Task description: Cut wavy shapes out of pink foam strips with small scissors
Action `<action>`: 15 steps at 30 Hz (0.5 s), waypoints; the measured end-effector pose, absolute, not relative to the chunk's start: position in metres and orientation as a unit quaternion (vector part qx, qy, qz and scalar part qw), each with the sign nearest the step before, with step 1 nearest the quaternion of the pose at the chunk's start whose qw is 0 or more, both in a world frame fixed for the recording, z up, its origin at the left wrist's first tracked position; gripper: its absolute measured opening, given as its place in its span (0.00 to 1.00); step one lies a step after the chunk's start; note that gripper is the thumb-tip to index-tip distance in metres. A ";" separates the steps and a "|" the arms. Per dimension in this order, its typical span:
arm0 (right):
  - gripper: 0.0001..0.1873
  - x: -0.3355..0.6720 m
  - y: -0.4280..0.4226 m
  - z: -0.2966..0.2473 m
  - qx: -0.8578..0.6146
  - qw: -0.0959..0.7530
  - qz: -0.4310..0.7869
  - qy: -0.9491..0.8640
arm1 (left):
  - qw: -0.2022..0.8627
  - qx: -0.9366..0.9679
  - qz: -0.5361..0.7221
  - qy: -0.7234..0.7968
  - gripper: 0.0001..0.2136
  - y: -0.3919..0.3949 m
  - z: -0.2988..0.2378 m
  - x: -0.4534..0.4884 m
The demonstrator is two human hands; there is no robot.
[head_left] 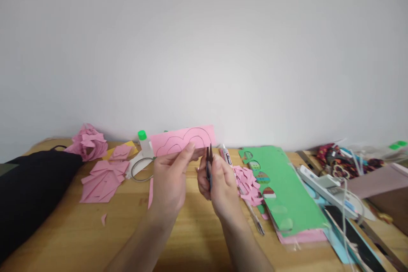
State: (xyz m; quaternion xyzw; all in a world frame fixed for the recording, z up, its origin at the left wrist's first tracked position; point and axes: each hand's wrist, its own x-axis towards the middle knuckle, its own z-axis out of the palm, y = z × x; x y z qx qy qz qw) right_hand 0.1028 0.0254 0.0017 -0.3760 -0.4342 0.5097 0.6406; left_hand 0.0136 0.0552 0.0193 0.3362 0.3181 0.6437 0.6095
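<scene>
My left hand (172, 174) pinches the lower edge of a pink paper strip (183, 139) and holds it upright above the wooden table (127, 229). Curved pencil outlines are drawn on the strip. My right hand (219, 182) is closed round the handles of small dark scissors (208, 163), blades pointing up at the strip's lower right edge. Both hands sit close together at the middle of the view.
Pink paper scraps (103, 176) and a crumpled pink ball (89, 141) lie left, by a black cloth (28, 195). A green-capped glue bottle (145, 142) stands behind. Right: a glue tube (227, 156), more pink scraps (247, 185), green sheets (283, 191) with egg cut-outs, cables, and clutter.
</scene>
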 end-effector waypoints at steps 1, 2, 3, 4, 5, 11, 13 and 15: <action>0.26 0.103 0.024 0.002 -0.375 0.640 0.516 -0.428 | 0.601 0.347 0.643 0.326 0.06 0.054 0.018 0.014; 0.26 0.104 0.023 0.003 -0.375 0.640 0.523 -0.419 | 0.588 0.358 0.643 0.335 0.06 0.053 0.016 0.015; 0.27 0.105 0.022 0.003 -0.376 0.641 0.531 -0.408 | 0.572 0.370 0.646 0.344 0.06 0.051 0.014 0.015; 0.27 0.106 0.020 0.003 -0.377 0.642 0.539 -0.395 | 0.555 0.382 0.650 0.352 0.07 0.050 0.012 0.017; 0.27 0.107 0.019 0.003 -0.377 0.645 0.544 -0.382 | 0.537 0.393 0.654 0.360 0.07 0.049 0.010 0.018; 0.27 0.109 0.017 0.006 -0.371 0.662 0.552 -0.346 | 0.486 0.407 0.680 0.369 0.07 0.044 0.009 0.025; 0.28 0.110 0.018 0.007 -0.373 0.655 0.555 -0.350 | 0.489 0.410 0.678 0.365 0.06 0.044 0.009 0.025; 0.28 0.110 0.018 0.007 -0.380 0.650 0.554 -0.354 | 0.490 0.420 0.672 0.364 0.06 0.044 0.009 0.025</action>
